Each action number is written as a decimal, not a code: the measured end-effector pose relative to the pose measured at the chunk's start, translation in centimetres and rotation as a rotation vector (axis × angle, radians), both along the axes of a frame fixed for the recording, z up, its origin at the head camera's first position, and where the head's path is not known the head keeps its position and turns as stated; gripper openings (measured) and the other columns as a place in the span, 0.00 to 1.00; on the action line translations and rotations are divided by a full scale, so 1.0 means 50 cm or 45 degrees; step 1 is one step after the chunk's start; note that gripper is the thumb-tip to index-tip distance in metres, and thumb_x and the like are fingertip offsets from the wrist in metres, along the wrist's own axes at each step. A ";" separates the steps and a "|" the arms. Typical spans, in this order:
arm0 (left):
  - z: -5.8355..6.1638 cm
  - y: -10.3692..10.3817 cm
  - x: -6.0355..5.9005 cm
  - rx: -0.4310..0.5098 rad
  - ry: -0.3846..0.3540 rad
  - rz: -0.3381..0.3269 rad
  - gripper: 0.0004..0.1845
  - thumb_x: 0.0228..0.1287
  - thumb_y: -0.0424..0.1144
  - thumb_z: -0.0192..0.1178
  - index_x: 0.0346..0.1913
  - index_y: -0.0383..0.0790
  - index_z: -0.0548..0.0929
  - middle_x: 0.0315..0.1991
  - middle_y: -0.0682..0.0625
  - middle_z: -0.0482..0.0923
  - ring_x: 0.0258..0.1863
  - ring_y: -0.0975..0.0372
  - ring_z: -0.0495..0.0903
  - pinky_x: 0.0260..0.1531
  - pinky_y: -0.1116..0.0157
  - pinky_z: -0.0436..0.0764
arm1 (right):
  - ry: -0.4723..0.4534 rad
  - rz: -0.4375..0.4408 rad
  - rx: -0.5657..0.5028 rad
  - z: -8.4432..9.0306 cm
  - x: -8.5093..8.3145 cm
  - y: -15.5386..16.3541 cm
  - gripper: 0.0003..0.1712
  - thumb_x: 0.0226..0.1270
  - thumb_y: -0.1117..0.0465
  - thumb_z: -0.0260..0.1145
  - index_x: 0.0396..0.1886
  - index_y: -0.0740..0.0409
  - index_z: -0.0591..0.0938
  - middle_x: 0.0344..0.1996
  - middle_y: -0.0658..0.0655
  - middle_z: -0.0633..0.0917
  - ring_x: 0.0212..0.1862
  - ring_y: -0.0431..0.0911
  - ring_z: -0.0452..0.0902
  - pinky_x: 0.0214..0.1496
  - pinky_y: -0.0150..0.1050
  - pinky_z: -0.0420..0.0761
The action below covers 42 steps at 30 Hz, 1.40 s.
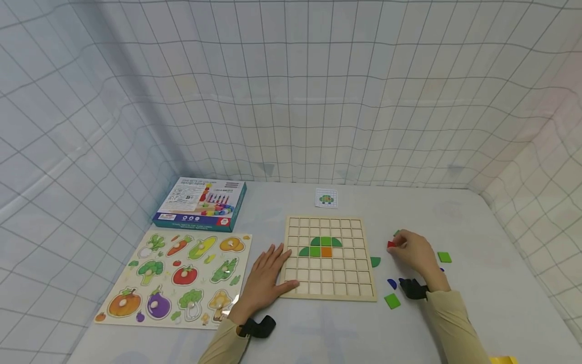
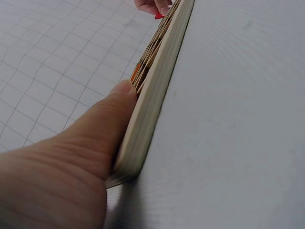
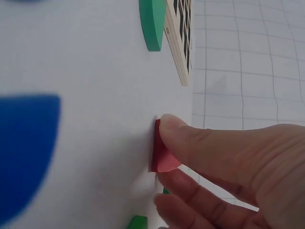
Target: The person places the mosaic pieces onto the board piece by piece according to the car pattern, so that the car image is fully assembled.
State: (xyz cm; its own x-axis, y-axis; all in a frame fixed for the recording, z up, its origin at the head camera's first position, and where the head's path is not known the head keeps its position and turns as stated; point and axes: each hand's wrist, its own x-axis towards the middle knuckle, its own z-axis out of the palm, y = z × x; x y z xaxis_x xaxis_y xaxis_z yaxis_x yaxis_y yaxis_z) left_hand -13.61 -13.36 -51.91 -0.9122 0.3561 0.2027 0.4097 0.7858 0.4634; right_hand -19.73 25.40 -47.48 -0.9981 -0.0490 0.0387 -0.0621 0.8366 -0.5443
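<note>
A wooden grid board [image 1: 328,297] lies in the middle of the table. Green quarter-round and square tiles [image 1: 314,251] and one orange square tile [image 1: 326,252] sit in its cells. My left hand [image 1: 267,280] rests with spread fingers on the board's left edge, its thumb over the near corner. To the right of the board, my right hand [image 1: 415,253] pinches a red tile [image 3: 162,151] between thumb and fingers, low over the table. The tile's full outline is partly hidden by the thumb.
Loose green tiles [image 1: 392,301] and a blue piece [image 1: 392,284] lie about my right hand. A small picture card [image 1: 326,198] stands behind the board. To the left are a vegetable puzzle board [image 1: 173,323] and a boxed set [image 1: 200,202]. Something yellow [image 1: 503,360] shows at the bottom right.
</note>
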 end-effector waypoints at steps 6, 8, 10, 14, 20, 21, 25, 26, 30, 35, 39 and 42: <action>-0.002 -0.001 -0.001 -0.003 0.004 -0.002 0.43 0.58 0.63 0.58 0.72 0.44 0.63 0.72 0.45 0.54 0.73 0.53 0.44 0.69 0.54 0.43 | 0.049 0.007 -0.071 -0.004 0.007 -0.002 0.10 0.54 0.66 0.72 0.29 0.63 0.77 0.26 0.56 0.80 0.29 0.49 0.72 0.29 0.40 0.71; -0.002 -0.001 -0.001 -0.006 0.005 -0.002 0.43 0.58 0.63 0.58 0.72 0.44 0.63 0.72 0.45 0.54 0.73 0.53 0.45 0.69 0.54 0.43 | 0.061 0.021 -0.100 -0.006 0.010 -0.005 0.10 0.54 0.66 0.72 0.29 0.62 0.77 0.25 0.54 0.79 0.28 0.48 0.71 0.29 0.39 0.71; -0.002 -0.001 -0.001 -0.009 0.009 -0.001 0.43 0.58 0.63 0.58 0.71 0.44 0.63 0.72 0.45 0.54 0.73 0.53 0.45 0.69 0.54 0.44 | 0.071 0.036 -0.130 -0.007 0.013 -0.010 0.10 0.54 0.67 0.72 0.29 0.62 0.77 0.24 0.53 0.79 0.28 0.47 0.71 0.29 0.38 0.71; -0.003 -0.001 0.000 -0.011 0.013 -0.002 0.43 0.58 0.63 0.59 0.72 0.44 0.63 0.72 0.45 0.54 0.73 0.53 0.45 0.69 0.54 0.44 | 0.105 0.095 -0.200 -0.007 0.019 -0.028 0.10 0.54 0.67 0.73 0.30 0.61 0.77 0.24 0.51 0.79 0.27 0.44 0.72 0.28 0.36 0.73; -0.004 -0.001 -0.001 0.005 0.052 -0.013 0.42 0.58 0.62 0.60 0.71 0.43 0.64 0.71 0.44 0.56 0.72 0.50 0.47 0.68 0.51 0.46 | 0.091 0.214 -0.319 -0.006 0.020 -0.075 0.10 0.54 0.66 0.73 0.30 0.59 0.78 0.24 0.49 0.80 0.26 0.42 0.75 0.25 0.33 0.74; -0.004 -0.001 -0.001 0.007 0.057 -0.015 0.42 0.58 0.62 0.60 0.70 0.43 0.65 0.71 0.43 0.56 0.72 0.50 0.47 0.68 0.51 0.47 | 0.081 0.236 -0.337 -0.007 0.020 -0.084 0.10 0.54 0.66 0.73 0.30 0.58 0.78 0.24 0.49 0.81 0.26 0.42 0.76 0.24 0.33 0.74; -0.005 -0.001 -0.002 0.011 0.062 -0.018 0.42 0.58 0.62 0.60 0.71 0.42 0.64 0.71 0.43 0.56 0.72 0.50 0.47 0.68 0.50 0.47 | 0.098 0.329 -0.348 -0.006 0.024 -0.120 0.09 0.55 0.66 0.73 0.31 0.58 0.79 0.25 0.48 0.82 0.26 0.40 0.76 0.26 0.32 0.75; -0.005 -0.001 -0.002 0.008 0.060 -0.018 0.42 0.58 0.62 0.60 0.71 0.43 0.64 0.71 0.43 0.56 0.72 0.50 0.47 0.68 0.50 0.47 | 0.101 0.347 -0.351 -0.006 0.024 -0.129 0.08 0.55 0.67 0.73 0.31 0.59 0.80 0.25 0.48 0.82 0.26 0.40 0.76 0.26 0.33 0.76; -0.004 -0.001 -0.001 0.005 0.059 -0.016 0.42 0.58 0.62 0.60 0.70 0.42 0.65 0.71 0.43 0.57 0.72 0.49 0.48 0.68 0.50 0.47 | 0.102 0.397 -0.368 -0.008 0.023 -0.162 0.07 0.56 0.69 0.71 0.32 0.59 0.81 0.26 0.47 0.81 0.27 0.40 0.75 0.29 0.33 0.77; -0.003 -0.001 -0.001 0.019 0.074 -0.021 0.42 0.58 0.61 0.61 0.70 0.42 0.66 0.71 0.42 0.58 0.71 0.49 0.49 0.67 0.49 0.48 | 0.107 0.424 -0.377 -0.009 0.019 -0.192 0.06 0.57 0.69 0.70 0.32 0.59 0.81 0.25 0.47 0.81 0.27 0.39 0.74 0.29 0.34 0.76; -0.005 -0.001 -0.001 0.015 0.079 -0.023 0.42 0.58 0.62 0.60 0.70 0.42 0.65 0.71 0.43 0.57 0.71 0.48 0.49 0.67 0.49 0.49 | 0.110 0.417 -0.360 -0.011 0.016 -0.202 0.05 0.57 0.69 0.70 0.31 0.57 0.82 0.24 0.46 0.80 0.27 0.39 0.74 0.29 0.35 0.75; -0.005 -0.001 -0.001 0.013 0.070 -0.020 0.42 0.58 0.62 0.60 0.70 0.42 0.65 0.71 0.43 0.57 0.71 0.49 0.49 0.67 0.50 0.48 | 0.097 0.409 -0.335 -0.013 0.013 -0.207 0.05 0.58 0.68 0.70 0.31 0.56 0.82 0.23 0.45 0.80 0.26 0.39 0.73 0.29 0.34 0.75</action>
State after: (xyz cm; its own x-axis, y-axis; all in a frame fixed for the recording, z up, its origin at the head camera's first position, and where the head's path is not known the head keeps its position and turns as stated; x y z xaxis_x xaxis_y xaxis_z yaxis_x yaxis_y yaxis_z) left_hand -13.68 -13.40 -52.14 -0.8939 0.3678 0.2562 0.4470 0.7745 0.4477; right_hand -19.06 15.07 -48.14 -0.9276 -0.3356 0.1642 -0.3451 0.6012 -0.7207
